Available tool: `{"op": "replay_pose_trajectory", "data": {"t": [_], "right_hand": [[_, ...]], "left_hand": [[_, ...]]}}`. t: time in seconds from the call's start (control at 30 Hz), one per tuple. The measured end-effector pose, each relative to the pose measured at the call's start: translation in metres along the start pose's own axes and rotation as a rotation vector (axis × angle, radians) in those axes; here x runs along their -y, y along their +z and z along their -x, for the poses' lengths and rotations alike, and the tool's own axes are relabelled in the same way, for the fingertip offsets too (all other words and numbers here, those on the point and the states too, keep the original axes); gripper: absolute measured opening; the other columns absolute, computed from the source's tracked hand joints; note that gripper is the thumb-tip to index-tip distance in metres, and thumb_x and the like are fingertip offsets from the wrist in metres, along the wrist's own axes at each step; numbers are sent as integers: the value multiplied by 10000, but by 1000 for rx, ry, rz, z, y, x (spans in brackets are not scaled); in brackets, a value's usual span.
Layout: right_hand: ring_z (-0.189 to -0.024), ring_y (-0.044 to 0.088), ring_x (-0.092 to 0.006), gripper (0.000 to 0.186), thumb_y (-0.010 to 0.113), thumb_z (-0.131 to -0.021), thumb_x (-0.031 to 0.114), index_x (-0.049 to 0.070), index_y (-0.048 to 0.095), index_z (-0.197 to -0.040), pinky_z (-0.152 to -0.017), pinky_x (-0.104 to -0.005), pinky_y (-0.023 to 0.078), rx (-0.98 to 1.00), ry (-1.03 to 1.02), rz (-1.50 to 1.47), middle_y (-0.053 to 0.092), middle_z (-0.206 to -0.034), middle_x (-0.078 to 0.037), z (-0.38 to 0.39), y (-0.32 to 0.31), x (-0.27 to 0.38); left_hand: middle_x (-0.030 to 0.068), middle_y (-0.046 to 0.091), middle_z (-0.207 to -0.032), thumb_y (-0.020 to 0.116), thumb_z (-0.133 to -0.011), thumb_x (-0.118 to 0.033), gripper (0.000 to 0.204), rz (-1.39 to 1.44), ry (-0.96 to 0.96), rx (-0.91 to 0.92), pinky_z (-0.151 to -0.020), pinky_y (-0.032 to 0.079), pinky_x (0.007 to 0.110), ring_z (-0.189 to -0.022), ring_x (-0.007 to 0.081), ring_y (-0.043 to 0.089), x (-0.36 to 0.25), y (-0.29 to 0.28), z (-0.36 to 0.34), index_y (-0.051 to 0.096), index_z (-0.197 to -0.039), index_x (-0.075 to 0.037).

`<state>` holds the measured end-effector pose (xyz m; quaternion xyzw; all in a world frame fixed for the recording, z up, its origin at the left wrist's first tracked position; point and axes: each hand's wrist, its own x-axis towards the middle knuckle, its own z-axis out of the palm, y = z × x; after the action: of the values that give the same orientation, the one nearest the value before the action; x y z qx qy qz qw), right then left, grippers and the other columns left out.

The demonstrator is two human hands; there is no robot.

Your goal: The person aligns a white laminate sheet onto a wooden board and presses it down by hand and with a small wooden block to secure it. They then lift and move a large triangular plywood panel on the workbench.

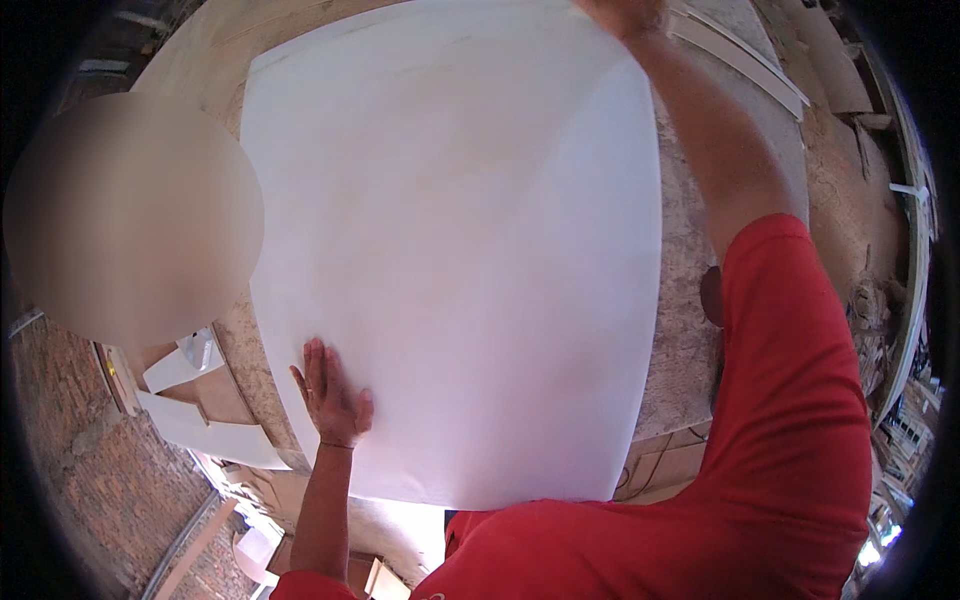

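Observation:
A large white sheet point(460, 250) lies on a worn, light brown worktop point(680, 390) in front of me. My left hand point(335, 395) rests on the sheet's lower left part, palm down, with the fingers stretched out. My right hand point(622, 18) reaches to the sheet's far right corner at the upper edge of the view; its fingers are cut off and blurred, so I cannot tell whether they grip anything. My red sleeve covers part of the right side.
Narrow boards point(740, 60) lie at the upper right. White cut pieces point(215, 435) lie at the lower left beside a brick surface point(90, 440). A dark object point(712, 295) is partly hidden behind my right arm. A round blurred patch hides the upper left.

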<state>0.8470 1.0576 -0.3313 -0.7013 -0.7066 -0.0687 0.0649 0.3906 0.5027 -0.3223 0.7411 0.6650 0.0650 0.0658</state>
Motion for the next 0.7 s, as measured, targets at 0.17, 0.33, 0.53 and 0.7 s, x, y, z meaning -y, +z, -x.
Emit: {"op": "replay_pose_trajectory", "data": {"t": [0.17, 0.33, 0.53, 0.7], "right_hand": [[-1149, 658, -353, 567, 572, -902, 688, 229, 748, -1184, -987, -604, 478, 48, -327, 248, 724, -1232, -55, -39, 33, -22], [-1080, 696, -328, 577, 574, -902, 696, 194, 775, -1103, -973, -513, 514, -222, -6, 64, 749, -1158, -74, -5, 1, -16], [-1127, 681, -355, 602, 557, -901, 695, 152, 800, -998, -1000, -526, 493, -9, -6, -88, 758, -1135, -112, 102, -51, 16], [-1035, 706, -325, 611, 557, -881, 728, 165, 793, -918, -886, -514, 531, 85, -35, -74, 754, -1032, -88, 252, -74, 25]], "left_hand": [[209, 334, -1656, 599, -897, -457, 838, 9, 12, -10, -1252, 70, 633, -1550, 389, 291, 5, 2, -6, 385, -1584, -29], [174, 325, -1671, 651, -869, -426, 873, 16, 7, 6, -1249, 65, 640, -1564, 360, 271, 7, 0, -1, 356, -1606, -62], [169, 301, -1681, 614, -898, -435, 835, 7, 36, -49, -1262, 61, 598, -1565, 348, 271, 6, 6, 2, 364, -1607, -72], [121, 295, -1686, 603, -943, -434, 793, -28, 51, -85, -1263, 85, 599, -1568, 306, 265, 8, 8, 8, 367, -1604, -64]]}}
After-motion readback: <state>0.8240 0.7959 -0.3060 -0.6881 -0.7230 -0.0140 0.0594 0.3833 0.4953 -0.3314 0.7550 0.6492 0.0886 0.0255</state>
